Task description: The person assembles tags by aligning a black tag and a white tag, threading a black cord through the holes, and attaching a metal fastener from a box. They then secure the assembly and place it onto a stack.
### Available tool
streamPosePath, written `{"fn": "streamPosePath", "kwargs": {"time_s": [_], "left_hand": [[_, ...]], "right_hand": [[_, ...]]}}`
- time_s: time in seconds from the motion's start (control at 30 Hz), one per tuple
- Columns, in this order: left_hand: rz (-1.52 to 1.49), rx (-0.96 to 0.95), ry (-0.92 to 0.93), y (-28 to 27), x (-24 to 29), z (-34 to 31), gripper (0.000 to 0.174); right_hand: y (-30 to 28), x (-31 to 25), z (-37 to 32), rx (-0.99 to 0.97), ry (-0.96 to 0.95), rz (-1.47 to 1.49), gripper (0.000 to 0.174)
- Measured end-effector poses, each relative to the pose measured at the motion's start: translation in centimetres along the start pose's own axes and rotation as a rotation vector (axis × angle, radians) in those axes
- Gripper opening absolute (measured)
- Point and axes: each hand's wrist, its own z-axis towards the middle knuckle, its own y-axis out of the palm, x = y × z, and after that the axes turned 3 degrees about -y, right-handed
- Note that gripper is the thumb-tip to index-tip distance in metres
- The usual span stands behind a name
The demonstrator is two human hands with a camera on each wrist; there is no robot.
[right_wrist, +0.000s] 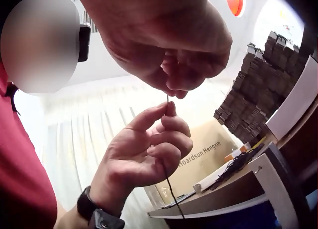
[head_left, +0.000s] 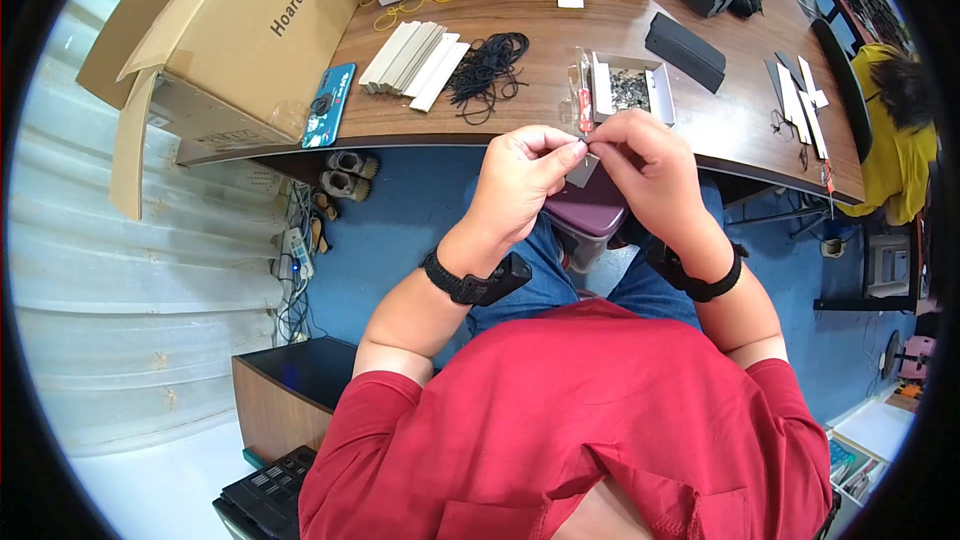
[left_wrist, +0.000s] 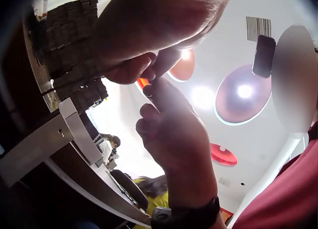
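Both hands meet in front of the table edge [head_left: 420,135]. In the right wrist view a thin black cord [right_wrist: 171,189] runs from my right hand [right_wrist: 171,92] down through my left hand [right_wrist: 166,108]. Each hand pinches it between thumb and forefinger. In the head view my left hand [head_left: 572,148] and right hand [head_left: 596,145] touch at the fingertips, and a small grey tag [head_left: 581,173] hangs just below them. From the left wrist, my left hand [left_wrist: 149,72] is above my right hand [left_wrist: 154,92], with something orange [left_wrist: 143,83] between them.
On the table stand an open white box of small metal parts [head_left: 630,90], a pile of black cords [head_left: 487,68], stacked white cards [head_left: 412,55], a blue phone [head_left: 329,105], a large cardboard box [head_left: 250,30] and black cases [head_left: 685,45]. A purple bin [head_left: 590,212] sits below my hands.
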Motion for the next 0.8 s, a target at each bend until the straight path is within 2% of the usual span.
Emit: {"fn": "streamPosePath", "kwargs": {"time_s": [0.13,0.23,0.33,0.37,0.4,0.47,0.5,0.53,0.63,0.8], "left_hand": [[0.037,-0.004,0.007,-0.1,0.1,-0.2,0.009],[0.031,0.022,-0.010,0.4,0.6,-0.3,0.006],[-0.113,-0.036,-0.022,0.5,1.1,-0.2,0.006],[-0.140,-0.039,-0.020,0.5,1.4,-0.1,0.007],[-0.168,-0.042,-0.020,0.6,1.7,-0.2,0.007],[-0.198,-0.007,0.015,0.5,2.4,-0.1,0.008],[-0.182,0.041,0.056,0.1,2.9,0.1,0.008],[-0.164,0.089,0.097,-0.6,3.6,0.2,0.009],[-0.142,0.162,0.232,-3.3,5.6,0.4,0.009],[-0.081,0.260,0.359,-6.6,7.9,-0.1,0.007]], "right_hand": [[-0.5,0.0,-0.4,-0.070,0.128,0.057,0.007],[-0.3,1.5,-1.3,-0.089,0.412,0.479,0.021],[1.4,0.8,-1.9,-0.137,0.465,0.737,0.039],[1.3,0.8,-2.1,-0.402,0.466,0.758,0.052],[2.1,-0.1,-2.4,-0.400,0.511,0.911,0.035],[2.1,2.0,-3.5,-0.661,0.731,0.747,0.016],[2.2,1.6,-3.5,-0.561,0.779,0.782,0.011],[1.8,1.5,-3.4,-0.514,0.847,0.741,0.011],[0.4,3.4,-4.0,-0.468,0.879,0.810,0.011],[-2.1,4.5,-4.5,-0.438,0.810,0.652,0.010]]}}
